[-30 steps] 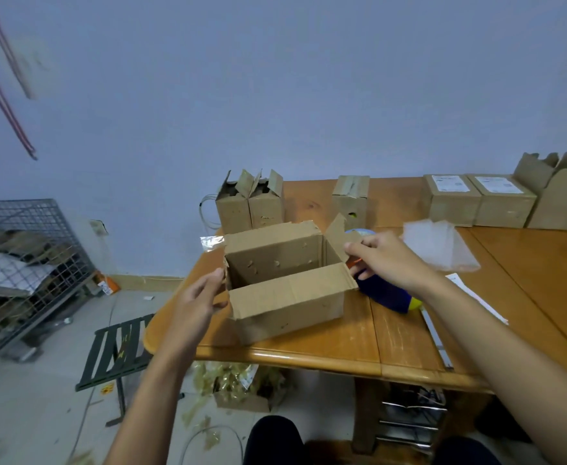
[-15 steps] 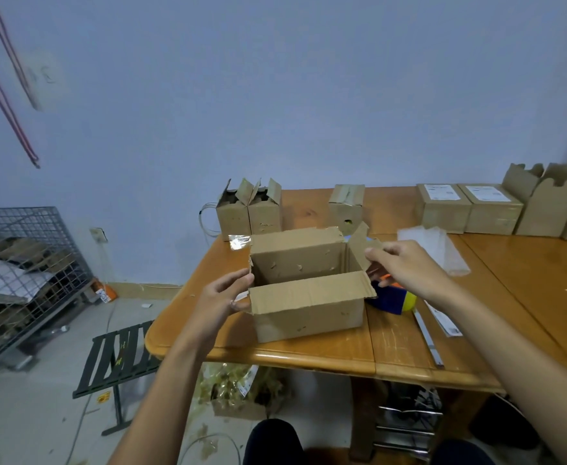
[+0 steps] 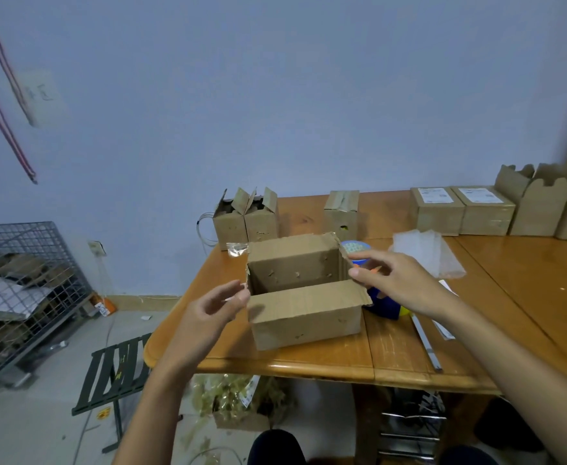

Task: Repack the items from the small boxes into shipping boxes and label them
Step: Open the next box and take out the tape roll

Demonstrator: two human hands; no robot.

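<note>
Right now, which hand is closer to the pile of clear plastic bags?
Right. The right hand is just left of the clear plastic bags, at the right end of the open brown cardboard box; the left hand is at its left end.

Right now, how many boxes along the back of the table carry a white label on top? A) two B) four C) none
A: only a labelled box and a second labelled box beside it, at the back right, show white sheets on top.
</note>
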